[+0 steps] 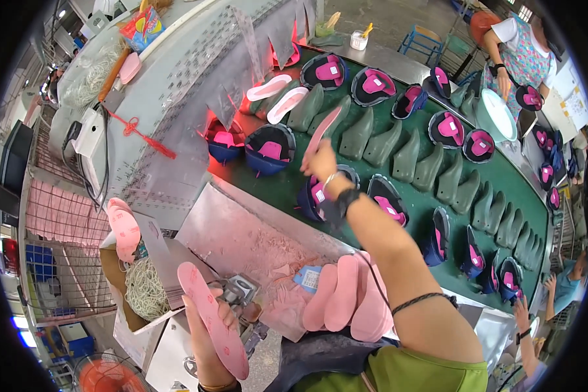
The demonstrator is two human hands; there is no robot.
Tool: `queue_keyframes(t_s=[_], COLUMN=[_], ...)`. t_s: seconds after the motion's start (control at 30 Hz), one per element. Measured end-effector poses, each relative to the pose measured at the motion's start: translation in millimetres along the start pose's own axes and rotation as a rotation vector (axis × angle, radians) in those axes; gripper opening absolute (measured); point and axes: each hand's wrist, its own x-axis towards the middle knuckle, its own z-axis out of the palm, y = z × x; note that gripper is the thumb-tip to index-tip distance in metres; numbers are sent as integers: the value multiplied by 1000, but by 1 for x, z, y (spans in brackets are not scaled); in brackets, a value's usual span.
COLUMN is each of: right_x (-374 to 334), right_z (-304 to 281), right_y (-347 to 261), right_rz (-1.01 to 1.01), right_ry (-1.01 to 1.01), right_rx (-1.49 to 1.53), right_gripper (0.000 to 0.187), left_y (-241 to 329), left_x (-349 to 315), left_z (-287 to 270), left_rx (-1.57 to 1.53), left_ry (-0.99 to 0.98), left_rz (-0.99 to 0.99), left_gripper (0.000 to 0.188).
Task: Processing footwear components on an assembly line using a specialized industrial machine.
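My left hand (204, 349) is wrapped round a long pink printed insole (206, 300), held low at the front above a metal machine part (242, 291). Over the green conveyor belt (340, 173), my right arm is stretched out, and my right hand (321, 161) grips another pink insole (328, 127) by its near end. Beyond that hand, two pale pink insoles (287, 104) lie beside grey-green shoe lasts (356, 134). Just beneath my right wrist is a dark blue shoe upper (310, 199) with a magenta lining, partly hidden by my arm.
Several pink insoles (338, 294) lie close to my body on a pink-dusted work surface (232, 228). A box of pale string (147, 291) stands at left. A grey metal cover (170, 85) with plastic flaps borders the belt. Across it, a person (519, 52) handles an upper near a white basin (496, 114).
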Motion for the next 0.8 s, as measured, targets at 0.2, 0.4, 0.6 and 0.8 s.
queue_keyframes(t_s=[0.2, 0.4, 0.6, 0.8], right_x=[76, -192, -367, -387], right_z=[3, 0, -55, -71], right_y=[-36, -53, -28, 16], right_rz=[-207, -61, 121, -112], right_ry=[208, -896, -659, -816], right_rx=[164, 418, -168, -454], right_gripper=[31, 36, 29, 39], left_y=[-33, -82, -170, -194], left_x=[7, 13, -18, -77], left_z=[8, 8, -28, -88], left_rx=[14, 77, 534, 622], left_ry=[-49, 25, -82, -440], left_rz=[-119, -76, -134, -727], left_gripper=[35, 29, 34, 43])
